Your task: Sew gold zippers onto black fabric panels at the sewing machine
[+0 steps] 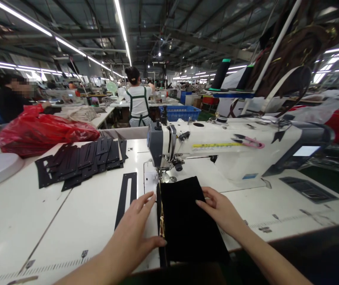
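A black fabric piece (188,225) lies on the sewing machine bed, its far left corner near the presser foot (161,178). Along its left side runs a zipper with a gold-coloured zipper pull (162,227). My left hand (133,229) rests at that zipper edge, fingers stretched and thumb apart, the thumb tip touching beside the pull. At the right edge, my right hand (221,208) pinches the fabric between thumb and fingers. The white sewing machine (222,146) stands just beyond both hands. Left of the needle area lies a single slotted black strip (123,202), partly behind my left hand.
Slotted black pieces (83,160) are heaped at the table's far left, before a red plastic bag (44,128). Pink-handled thread snips (249,140) lie on the machine arm. Thread cones (221,75) stand behind it. A person (138,99) works ahead, another person (9,97) at left.
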Tool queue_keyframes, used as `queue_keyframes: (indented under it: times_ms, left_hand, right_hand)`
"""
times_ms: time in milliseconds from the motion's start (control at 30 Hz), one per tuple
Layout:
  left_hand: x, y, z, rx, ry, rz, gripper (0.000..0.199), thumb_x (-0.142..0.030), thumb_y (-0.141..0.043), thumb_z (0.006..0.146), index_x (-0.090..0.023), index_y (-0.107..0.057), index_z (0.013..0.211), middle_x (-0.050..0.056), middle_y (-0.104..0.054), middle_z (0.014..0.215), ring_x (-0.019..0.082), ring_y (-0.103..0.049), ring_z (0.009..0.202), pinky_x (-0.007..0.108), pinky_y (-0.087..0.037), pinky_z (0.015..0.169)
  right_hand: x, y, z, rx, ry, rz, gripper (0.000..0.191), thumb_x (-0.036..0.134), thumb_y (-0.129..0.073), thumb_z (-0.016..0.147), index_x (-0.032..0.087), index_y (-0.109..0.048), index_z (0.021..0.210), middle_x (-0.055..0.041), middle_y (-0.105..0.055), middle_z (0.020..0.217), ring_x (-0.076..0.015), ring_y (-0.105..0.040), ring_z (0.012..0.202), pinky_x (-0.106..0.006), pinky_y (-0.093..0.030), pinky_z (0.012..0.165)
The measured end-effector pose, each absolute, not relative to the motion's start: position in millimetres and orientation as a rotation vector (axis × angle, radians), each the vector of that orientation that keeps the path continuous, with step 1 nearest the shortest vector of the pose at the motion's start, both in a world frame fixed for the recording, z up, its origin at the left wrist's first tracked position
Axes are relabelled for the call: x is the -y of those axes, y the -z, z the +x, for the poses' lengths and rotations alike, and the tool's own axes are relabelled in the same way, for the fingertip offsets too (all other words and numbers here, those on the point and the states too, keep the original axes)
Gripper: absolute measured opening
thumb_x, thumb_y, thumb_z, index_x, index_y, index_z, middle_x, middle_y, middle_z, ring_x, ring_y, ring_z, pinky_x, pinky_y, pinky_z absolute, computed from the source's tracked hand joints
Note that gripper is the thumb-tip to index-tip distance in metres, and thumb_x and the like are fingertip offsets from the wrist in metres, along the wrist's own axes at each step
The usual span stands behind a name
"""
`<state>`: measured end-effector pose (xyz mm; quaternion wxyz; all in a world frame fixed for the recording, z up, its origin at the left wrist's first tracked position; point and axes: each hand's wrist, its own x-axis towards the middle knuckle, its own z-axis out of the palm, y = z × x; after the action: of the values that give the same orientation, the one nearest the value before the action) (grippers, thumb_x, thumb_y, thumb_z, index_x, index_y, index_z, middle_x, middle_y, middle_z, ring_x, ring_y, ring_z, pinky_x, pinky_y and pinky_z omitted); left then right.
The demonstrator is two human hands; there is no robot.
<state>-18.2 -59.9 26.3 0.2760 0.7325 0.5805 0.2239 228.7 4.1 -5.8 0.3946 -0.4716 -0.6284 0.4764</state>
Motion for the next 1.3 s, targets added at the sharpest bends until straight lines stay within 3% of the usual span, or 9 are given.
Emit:
queue_keyframes:
  times_ms: [100, 200, 533, 667, 767, 967, 1100, 1200, 1300]
  left_hand:
    - [45, -35, -26, -1.444, -0.223, 2.365, 0.1, -0.056, -0.072, 0.057, -0.02, -0.027, 0.138, 0.012, -0.021, 0.146, 0.036, -0.011, 0.134, 0.06, -0.007, 0.106]
    - [33, -44, -26, -1.376, -0.003, 2.481, 0.099, -0.07, -0.056, 0.064, -0.014, -0.024, 0.139, 0.013, -0.019, 0.145, 0.035, -0.006, 0.134, 0.061, 0.004, 0.104]
    - [33, -51, -13, -1.452, 0.121, 2.583, 0.106, -0.078, -0.052, 0.059, -0.009, -0.031, 0.136, 0.018, -0.023, 0.143, 0.038, -0.012, 0.133, 0.058, 0.006, 0.105]
    - [27, -54, -10, -1.453, 0.249, 2.527, 0.115, -0.077, -0.052, 0.057, -0.005, -0.017, 0.139, 0.02, -0.011, 0.144, 0.039, -0.006, 0.133, 0.06, 0.003, 0.104]
    - [23, -56, -8, -1.439, 0.312, 2.509, 0.117, -0.077, -0.05, 0.058, -0.003, -0.012, 0.14, 0.019, -0.004, 0.145, 0.039, -0.002, 0.133, 0.06, 0.004, 0.104]
    - [24, -57, -10, -1.462, 0.279, 2.455, 0.114, -0.07, -0.056, 0.057, -0.003, -0.015, 0.139, 0.018, -0.004, 0.145, 0.038, 0.002, 0.133, 0.059, 0.007, 0.104]
    - [24, -57, -17, -1.424, 0.048, 2.277, 0.105, -0.056, -0.069, 0.054, -0.011, -0.025, 0.138, 0.014, -0.012, 0.147, 0.035, -0.003, 0.134, 0.054, 0.0, 0.107]
    - [20, -52, -21, -1.542, -0.408, 1.906, 0.063, -0.036, -0.063, 0.069, -0.018, -0.045, 0.126, 0.011, -0.039, 0.138, 0.03, -0.034, 0.127, 0.045, -0.021, 0.107]
    - [13, -43, -21, -1.626, -0.629, 1.587, 0.04, -0.026, -0.051, 0.078, -0.014, -0.049, 0.116, 0.013, -0.056, 0.118, 0.023, -0.062, 0.094, 0.035, -0.046, 0.084]
  right_hand:
    - [-3, 10, 225, 1.648, -1.158, -1.235, 0.034, 0.04, -0.055, 0.077, 0.02, -0.052, 0.104, -0.0051, -0.065, 0.094, -0.021, -0.063, 0.085, -0.035, -0.05, 0.079]
    - [6, 1, 223, 1.758, -0.798, -1.385, 0.028, 0.043, -0.051, 0.08, 0.02, -0.054, 0.094, -0.0055, -0.063, 0.086, -0.0201, -0.062, 0.071, -0.034, -0.049, 0.067]
    - [-1, 7, 236, 2.174, 0.036, -1.796, 0.012, 0.024, -0.04, 0.088, 0.018, -0.051, 0.087, -0.0034, -0.061, 0.059, -0.0223, -0.06, 0.052, -0.029, -0.04, 0.047]
    - [3, -9, 220, 2.23, 0.333, -1.58, 0.028, 0.021, -0.044, 0.087, 0.01, -0.052, 0.112, -0.0163, -0.064, 0.097, -0.0286, -0.061, 0.086, -0.04, -0.048, 0.07]
    - [21, -18, 198, 2.426, 0.268, -1.163, 0.041, 0.026, -0.041, 0.09, 0.006, -0.045, 0.125, -0.0169, -0.047, 0.13, -0.0274, -0.042, 0.12, -0.043, -0.036, 0.098]
    - [53, 1, 180, 2.719, -0.184, -0.886, 0.098, 0.071, -0.046, 0.073, 0.004, -0.022, 0.139, -0.0174, -0.021, 0.145, -0.0295, -0.016, 0.134, -0.048, -0.017, 0.109]
    - [67, 20, 177, 2.525, 0.179, -0.783, 0.073, 0.055, -0.057, 0.075, 0.005, -0.046, 0.126, -0.0205, -0.048, 0.128, -0.032, -0.041, 0.121, -0.047, -0.035, 0.1]
    - [78, 30, 173, 2.26, 0.437, -0.683, 0.028, 0.027, -0.053, 0.083, 0.013, -0.062, 0.106, -0.013, -0.066, 0.101, -0.0254, -0.06, 0.099, -0.039, -0.049, 0.086]
    - [84, 30, 174, 2.193, 0.531, -0.634, 0.024, 0.011, -0.047, 0.082, 0.016, -0.066, 0.096, -0.0091, -0.069, 0.093, -0.0227, -0.063, 0.092, -0.035, -0.054, 0.078]
